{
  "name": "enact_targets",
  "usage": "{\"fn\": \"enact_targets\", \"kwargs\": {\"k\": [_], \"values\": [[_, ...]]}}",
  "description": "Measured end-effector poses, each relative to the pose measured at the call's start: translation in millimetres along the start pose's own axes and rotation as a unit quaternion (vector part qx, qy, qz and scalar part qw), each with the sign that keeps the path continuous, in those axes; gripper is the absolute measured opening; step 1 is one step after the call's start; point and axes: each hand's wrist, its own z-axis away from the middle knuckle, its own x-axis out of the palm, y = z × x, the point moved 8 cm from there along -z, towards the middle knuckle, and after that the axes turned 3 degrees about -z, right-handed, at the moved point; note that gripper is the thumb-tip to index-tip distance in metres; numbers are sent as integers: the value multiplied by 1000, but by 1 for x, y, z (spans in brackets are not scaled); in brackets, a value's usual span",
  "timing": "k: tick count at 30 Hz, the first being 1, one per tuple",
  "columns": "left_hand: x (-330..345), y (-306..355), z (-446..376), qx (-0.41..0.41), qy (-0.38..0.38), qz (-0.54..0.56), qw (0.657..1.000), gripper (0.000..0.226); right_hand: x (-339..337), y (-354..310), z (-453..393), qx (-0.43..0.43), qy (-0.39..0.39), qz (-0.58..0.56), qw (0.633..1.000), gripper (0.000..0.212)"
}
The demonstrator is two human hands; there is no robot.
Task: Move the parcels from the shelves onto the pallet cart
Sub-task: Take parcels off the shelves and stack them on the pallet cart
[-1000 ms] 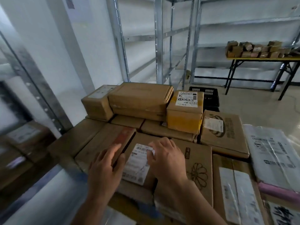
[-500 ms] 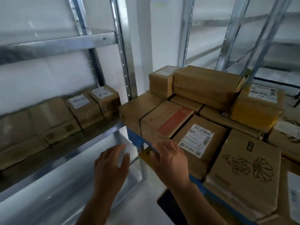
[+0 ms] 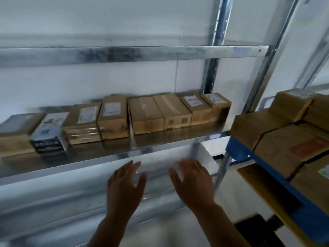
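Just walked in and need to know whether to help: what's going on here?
A person is clearing parcels off a metal shelf onto the pallet cart at the right, which already holds many boxes. Both hands are empty now: the left hand and right hand are open, held below the shelf edge. A row of parcels remains on it.

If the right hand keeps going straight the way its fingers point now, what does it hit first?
Probably the front lip of the galvanised metal shelf. The open right hand points up and forward just below it. The brown cardboard parcels sit further back on that shelf. Depth is unclear in this blurred view.
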Motion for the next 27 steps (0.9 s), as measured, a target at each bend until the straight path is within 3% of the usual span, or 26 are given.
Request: {"fn": "enact_targets", "kwargs": {"k": [5, 12, 17, 22, 27], "values": [[-58, -79, 14, -37, 37, -14, 999, 43, 42, -86, -1, -42, 6, -17, 999, 42], [-129, -182, 40, -121, 84, -41, 988, 43, 120, -189, -1, -107, -54, -48, 992, 47], [-149, -245, 58, -171, 94, -60, 979, 43, 180, -241, -1, -155, -132, -57, 977, 56], [-161, -302, 53, -205, 100, -64, 972, 41, 238, -284, -17, -181, -141, -78, 970, 43], [-184, -356, 15, -222, 85, -88, 967, 43, 302, -324, -50, -187, -178, -84, 963, 48]]}}
